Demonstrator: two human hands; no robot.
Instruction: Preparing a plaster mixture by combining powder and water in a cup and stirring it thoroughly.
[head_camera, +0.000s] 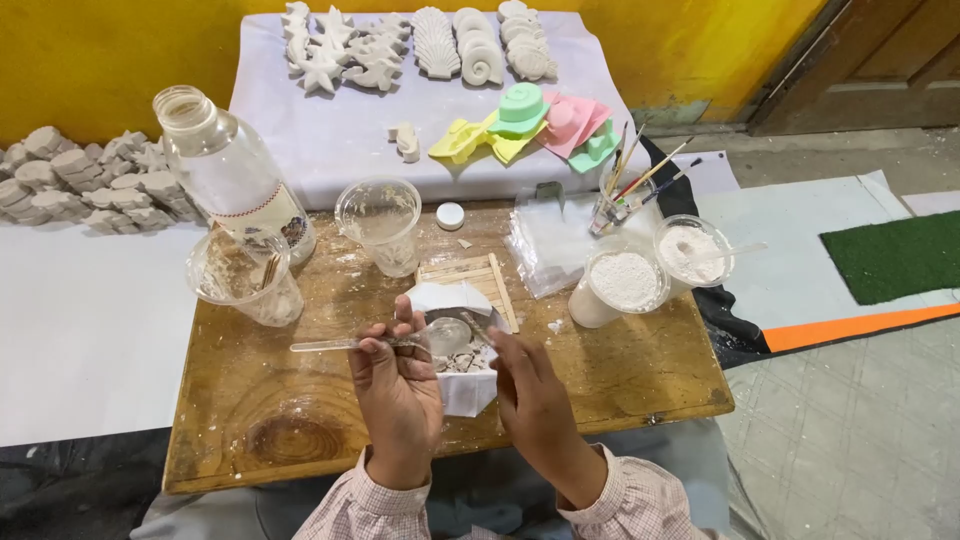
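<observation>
My left hand (395, 385) grips a clear plastic spoon (345, 344) whose handle points left and whose bowl lies over a small white paper container (462, 385) on the wooden board (300, 420). My right hand (530, 385) pinches a thin stick-like tool (474, 325) at the spoon's bowl, just above grey plaster crumbs (460, 362) in the container. Both hands meet over the container near the board's middle.
On the board stand clear plastic cups (380, 222), two cups of white powder (625, 280), a tilted clear bottle (225, 165), wooden sticks (480, 275), a cup of brushes (625, 190) and a plastic bag stack (555, 240). White plaster casts (440, 45) and coloured moulds (530, 125) lie behind; more casts (80, 180) lie left.
</observation>
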